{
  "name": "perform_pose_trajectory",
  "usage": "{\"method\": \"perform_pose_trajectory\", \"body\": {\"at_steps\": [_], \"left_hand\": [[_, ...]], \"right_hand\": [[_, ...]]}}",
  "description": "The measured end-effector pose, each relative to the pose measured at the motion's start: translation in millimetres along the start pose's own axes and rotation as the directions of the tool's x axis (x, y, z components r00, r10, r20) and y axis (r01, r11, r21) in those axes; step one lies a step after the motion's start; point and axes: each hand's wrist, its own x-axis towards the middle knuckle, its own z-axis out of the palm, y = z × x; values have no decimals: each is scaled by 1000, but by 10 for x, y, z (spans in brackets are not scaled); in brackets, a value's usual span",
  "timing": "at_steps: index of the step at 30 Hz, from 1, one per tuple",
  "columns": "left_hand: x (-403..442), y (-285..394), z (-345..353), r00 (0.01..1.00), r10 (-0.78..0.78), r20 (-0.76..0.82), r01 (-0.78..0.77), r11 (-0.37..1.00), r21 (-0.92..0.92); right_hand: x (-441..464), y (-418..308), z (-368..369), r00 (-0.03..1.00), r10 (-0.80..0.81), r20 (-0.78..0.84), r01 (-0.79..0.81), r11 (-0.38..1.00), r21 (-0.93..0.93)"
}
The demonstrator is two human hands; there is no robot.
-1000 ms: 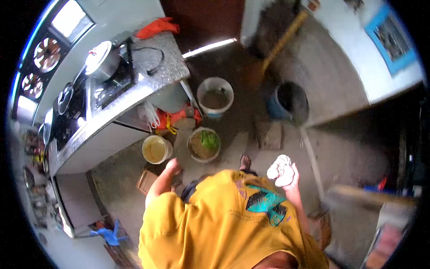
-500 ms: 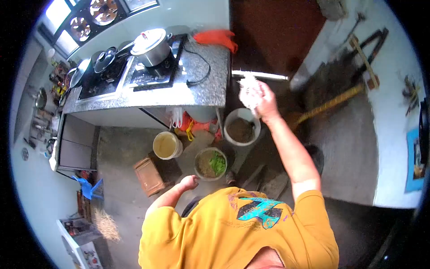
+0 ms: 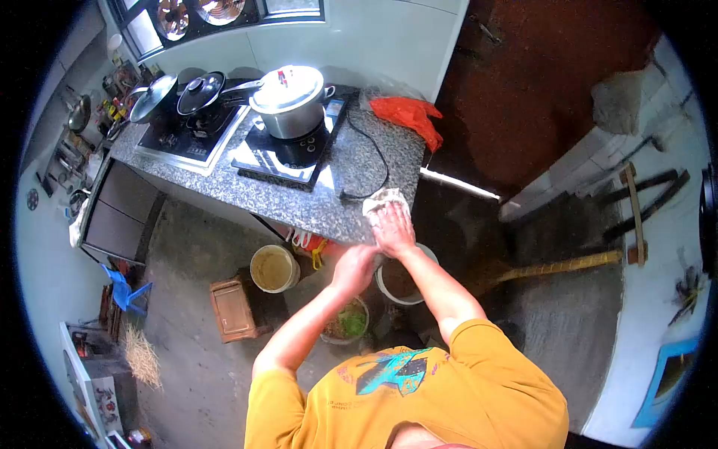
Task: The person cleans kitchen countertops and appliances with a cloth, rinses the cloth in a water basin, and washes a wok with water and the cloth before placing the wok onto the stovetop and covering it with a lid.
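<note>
A crumpled white cloth [image 3: 384, 199] lies on the front right corner of the speckled stone counter [image 3: 299, 206]. My right hand [image 3: 394, 230] presses down on the cloth, fingers stretched over it. Close beside it, just below the counter's front edge, my left hand [image 3: 354, 268] is curled closed; its fingertips are partly hidden and blurred, so whatever it may hold does not show. A black power cord [image 3: 383, 161] runs over the counter near the cloth.
A lidded pot [image 3: 288, 112] sits on the induction cooker [image 3: 280, 161], and a red plastic bag [image 3: 410, 116] lies near the wall. Below are a white bucket [image 3: 274, 269], a bucket with greens [image 3: 348, 322], another bucket [image 3: 400, 299] and a wooden stool [image 3: 232, 311].
My right hand has brought the cloth from beyond the counter's right end onto its corner. My left hand has risen to the counter's edge. The view has shifted.
</note>
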Motion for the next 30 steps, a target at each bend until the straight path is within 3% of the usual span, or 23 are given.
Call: {"method": "perform_pose_trajectory", "body": {"at_steps": [3,7,9,10,13,15,17,20,23,27,30], "left_hand": [[768,-296,169,999,-34,-28,39,975,220],[1418,-809,542,997,-82,-11,72,793,605],[1664,-860,559,887,-383,257,161,780,605],[1705,-874,551,906,-347,243,131,776,617],[2018,-832,527,999,-15,35,-7,824,567],[2462,-1030,576,992,92,-90,-1,705,709],[2767,-1369,679,993,72,-97,36,590,806],[2896,-1508,666,937,-212,276,-28,745,667],[2653,-1402,452,969,-126,214,-38,778,627],[2233,-865,-225,980,-181,-87,200,916,347],[1985,-735,-622,921,-294,-254,340,926,161]], "right_hand": [[431,297,-32,999,28,-32,-30,998,-54],[1030,757,-54,996,-63,-68,59,997,-57],[1316,1013,-105,983,-166,-81,158,983,-90],[1401,1051,-165,973,-214,-86,209,976,-64],[1562,1201,-200,925,-345,-156,345,938,-26],[1622,1219,-267,915,-373,-153,377,926,2],[1708,1255,-291,905,-400,-145,404,915,-1],[1661,1311,-246,877,-446,-179,450,893,-18],[1486,1262,-396,897,-424,-126,439,890,124],[1617,1519,-299,893,-442,-87,443,896,-7],[2481,1217,-200,954,-285,-96,276,957,-94]]}}
